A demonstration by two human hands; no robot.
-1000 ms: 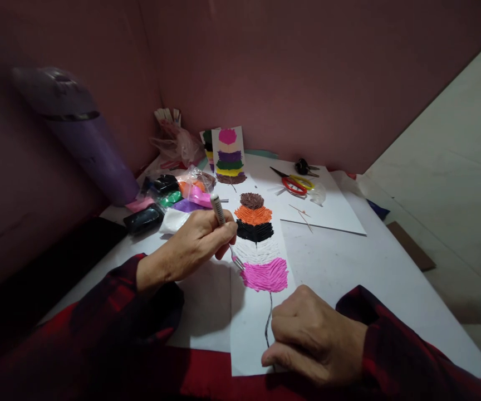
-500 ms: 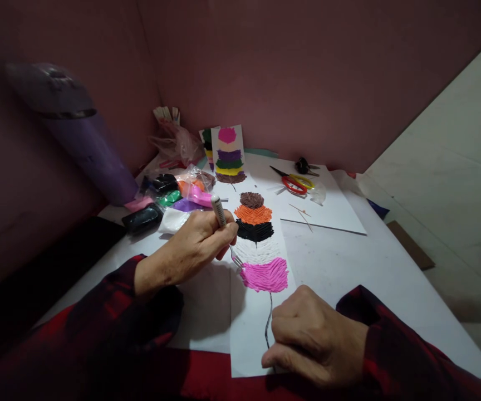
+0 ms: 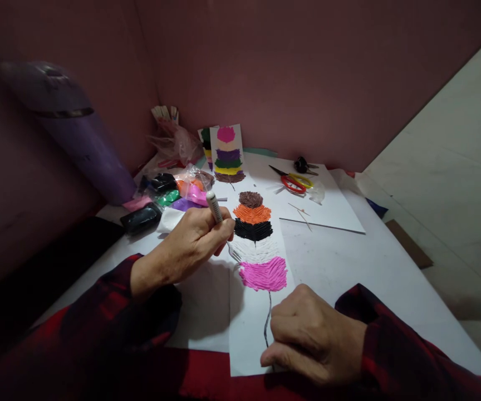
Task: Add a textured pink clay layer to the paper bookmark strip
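My left hand (image 3: 196, 239) is closed around a small metal fork (image 3: 234, 254). A white, printed pen-like shaft (image 3: 214, 206) sticks up out of the same grip; I cannot tell whether it is joined to the fork. The tines are by the left end of a pink clay band (image 3: 263, 274), where it meets a white one. Above lie black (image 3: 254, 229), orange (image 3: 252, 213) and brown (image 3: 251, 199) bands, all ridged, on a strip of white paper (image 3: 244, 334) with a drawn stem. My right hand (image 3: 315, 334), fingers curled, rests on the paper's lower right edge.
Bagged coloured clay (image 3: 182, 189) lies left, before a tall purple bottle (image 3: 94, 145). Two finished-looking clay cards (image 3: 227, 147) lean at the back. Scissors (image 3: 293, 181), keys (image 3: 303, 165) and toothpicks (image 3: 303, 214) lie on a white board (image 3: 336, 203) to the right.
My left hand and the fork have shifted slightly up and left, the tines moving away from the pink band's edge. My right hand stays on the paper.
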